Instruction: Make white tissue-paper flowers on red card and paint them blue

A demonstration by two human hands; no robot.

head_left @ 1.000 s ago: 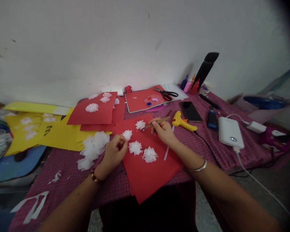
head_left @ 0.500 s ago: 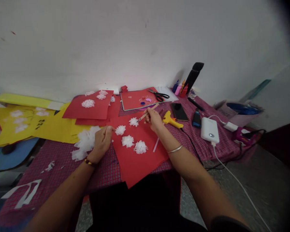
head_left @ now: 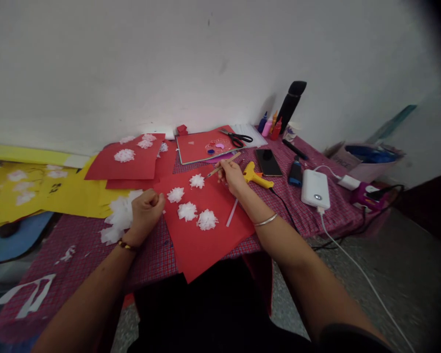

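My right hand (head_left: 231, 175) pinches a thin paintbrush (head_left: 224, 164) with a pale wooden handle. Its tip is just right of the uppermost white tissue-paper flower (head_left: 197, 181), apart from it. Several such flowers lie on a red paper sheet (head_left: 202, 250) in front of me. My left hand (head_left: 147, 210) is closed in a fist at the sheet's left edge, with nothing visible in it. Beside that fist lies a heap of white tissue paper (head_left: 116, 215), partly covered by the hand. A clear glue stick (head_left: 232, 213) rests on the sheet below my right wrist.
Behind the sheet are blue and pink paint blobs (head_left: 215, 148) and black-handled scissors (head_left: 237, 138). A yellow glue gun (head_left: 256, 175), phone (head_left: 268, 162) and white power bank (head_left: 315, 189) with cables lie to the right. Small paint bottles (head_left: 270, 126) stand by the wall. Flowered red paper (head_left: 132, 166) is left.
The brush tip has drawn back to the right from the uppermost flower. My left hand has pulled slightly away from the flowers and curled into a fist. The view has shifted a little.
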